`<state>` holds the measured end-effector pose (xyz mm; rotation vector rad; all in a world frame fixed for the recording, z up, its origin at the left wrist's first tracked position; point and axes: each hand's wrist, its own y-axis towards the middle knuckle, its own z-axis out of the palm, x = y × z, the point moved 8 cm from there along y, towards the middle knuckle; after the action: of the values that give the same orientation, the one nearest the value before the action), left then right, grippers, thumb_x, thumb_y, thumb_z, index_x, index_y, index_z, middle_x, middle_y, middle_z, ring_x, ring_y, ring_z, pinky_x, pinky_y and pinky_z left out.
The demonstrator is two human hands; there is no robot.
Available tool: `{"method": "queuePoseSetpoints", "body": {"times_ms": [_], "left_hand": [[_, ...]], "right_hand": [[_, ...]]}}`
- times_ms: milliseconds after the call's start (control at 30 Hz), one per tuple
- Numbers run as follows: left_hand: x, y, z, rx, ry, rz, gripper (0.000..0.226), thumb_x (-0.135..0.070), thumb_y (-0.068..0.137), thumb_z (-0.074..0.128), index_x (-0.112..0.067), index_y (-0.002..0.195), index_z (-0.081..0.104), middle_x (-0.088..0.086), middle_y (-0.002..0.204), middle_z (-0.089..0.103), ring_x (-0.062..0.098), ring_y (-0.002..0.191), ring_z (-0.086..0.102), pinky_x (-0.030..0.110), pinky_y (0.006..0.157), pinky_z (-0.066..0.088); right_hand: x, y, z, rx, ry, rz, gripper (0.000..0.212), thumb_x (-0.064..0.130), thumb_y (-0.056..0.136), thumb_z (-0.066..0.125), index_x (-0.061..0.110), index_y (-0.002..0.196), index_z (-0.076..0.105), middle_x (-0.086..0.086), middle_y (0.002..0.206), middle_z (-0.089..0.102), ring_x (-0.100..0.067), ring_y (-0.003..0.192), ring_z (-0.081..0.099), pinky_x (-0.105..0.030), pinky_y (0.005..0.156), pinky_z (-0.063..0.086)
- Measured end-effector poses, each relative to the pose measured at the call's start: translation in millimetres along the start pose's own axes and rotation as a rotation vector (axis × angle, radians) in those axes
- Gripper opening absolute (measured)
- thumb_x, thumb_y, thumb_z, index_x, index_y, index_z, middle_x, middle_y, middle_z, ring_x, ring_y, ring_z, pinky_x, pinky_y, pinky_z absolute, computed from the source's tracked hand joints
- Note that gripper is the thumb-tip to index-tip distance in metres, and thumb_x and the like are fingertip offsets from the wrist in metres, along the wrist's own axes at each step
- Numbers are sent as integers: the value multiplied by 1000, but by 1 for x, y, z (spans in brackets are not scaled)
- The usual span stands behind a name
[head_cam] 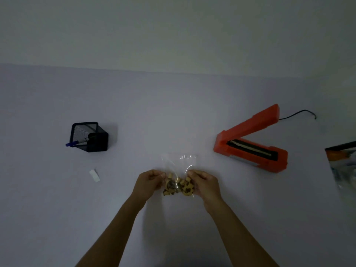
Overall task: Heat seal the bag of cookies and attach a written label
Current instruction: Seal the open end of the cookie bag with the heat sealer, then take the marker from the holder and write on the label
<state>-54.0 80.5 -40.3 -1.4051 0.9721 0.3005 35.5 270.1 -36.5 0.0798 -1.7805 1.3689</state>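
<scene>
Both hands are gripping a clear bag of cookies (178,185) near the middle of the pale desk (173,112). The left hand (149,183) is curling its fingers (160,175) in tight, pinching the bag's left side; the right hand (205,183) is doing the same, its fingers (192,173) pressed together on the bag's right side. The cookies are bunching at the bottom of the bag between the two hands, and the empty top of the bag is sticking out away from the person, flat and crinkled. Whether the bag is resting on the desk or is lifted off it, cannot tell. An orange heat sealer (250,139) is sitting to the right of the bag and farther back, with its lid arm standing open and a black cord (298,114) trailing behind it. A small white label (94,175) is lying on the desk well left of the bag. A black mesh pen holder (89,136) is standing left of the bag and farther back, with a blue pen (76,143) poking out of it. A colourful packet (343,164) is showing at the frame edge, far right of the bag.
</scene>
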Motion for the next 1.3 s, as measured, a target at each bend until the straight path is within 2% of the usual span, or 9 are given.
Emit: {"method": "queuePoseSetpoints", "body": {"times_ms": [133, 267, 367, 500, 633, 767, 900, 1233, 1300], "left_hand": [[7, 15, -20, -25, 69, -19, 11, -10, 87, 65, -7, 80, 73, 8, 70, 69, 21, 69, 62, 38, 75, 55], [4, 22, -32, -65, 186, 22, 12, -12, 85, 66, -11, 75, 73, 2, 62, 67, 14, 57, 60, 29, 62, 54], [1, 21, -31, -60, 263, 58, 11, -16, 83, 70, -12, 74, 75, 1, 64, 70, 6, 52, 61, 18, 55, 52], [-2, 24, -32, -44, 340, 104, 15, -23, 80, 74, -14, 68, 75, 5, 60, 70, 9, 51, 61, 22, 57, 54], [-6, 28, -31, -50, 427, 141, 27, -35, 76, 76, -15, 59, 72, 1, 56, 69, 10, 53, 64, 16, 59, 49], [-6, 28, -32, -64, 439, 153, 31, -39, 76, 76, -15, 56, 71, 0, 56, 69, 10, 55, 65, 6, 53, 42], [-4, 27, -33, -55, 417, 115, 29, -37, 78, 75, -12, 62, 73, 2, 60, 70, 14, 61, 67, 13, 57, 44], [-3, 20, -38, -69, 328, 50, 27, -38, 78, 74, -12, 74, 73, 5, 69, 72, 19, 72, 69, 33, 79, 56], [-7, 14, -47, -84, 298, 65, 22, -34, 81, 72, -12, 79, 71, 3, 73, 72, 18, 72, 68, 34, 79, 56]], "right_hand": [[-1, 12, 10, -155, -232, -120, 8, 26, 74, 78, 19, 70, 77, 3, 64, 72, -12, 62, 64, -35, 73, 56], [2, 14, 18, -223, -365, -194, 8, 25, 75, 79, 17, 76, 77, 4, 67, 71, -7, 64, 61, -21, 64, 45], [2, 16, 16, -283, -397, -195, 10, 23, 75, 80, 14, 76, 76, 3, 67, 69, -8, 64, 61, -21, 63, 44], [2, 19, 14, -343, -387, -191, 14, 21, 70, 83, 15, 75, 72, 4, 65, 67, -12, 64, 62, -22, 63, 45], [2, 20, 12, -377, -398, -194, 21, 19, 69, 84, 13, 78, 66, 5, 65, 62, -7, 59, 56, -14, 55, 40], [-1, 20, 10, -384, -390, -187, 16, 22, 76, 78, 11, 81, 67, 3, 69, 64, -9, 62, 58, -19, 57, 41], [-1, 21, 11, -358, -395, -172, 15, 25, 79, 76, 12, 81, 70, 0, 75, 69, -17, 73, 64, -27, 72, 50], [0, 21, 10, -289, -336, -132, 24, 34, 79, 75, 12, 86, 68, -4, 78, 70, -19, 70, 63, -24, 61, 46], [2, 17, 6, -330, -298, -104, 27, 37, 81, 72, 13, 90, 68, -3, 81, 68, -19, 75, 62, -28, 69, 49]]}}
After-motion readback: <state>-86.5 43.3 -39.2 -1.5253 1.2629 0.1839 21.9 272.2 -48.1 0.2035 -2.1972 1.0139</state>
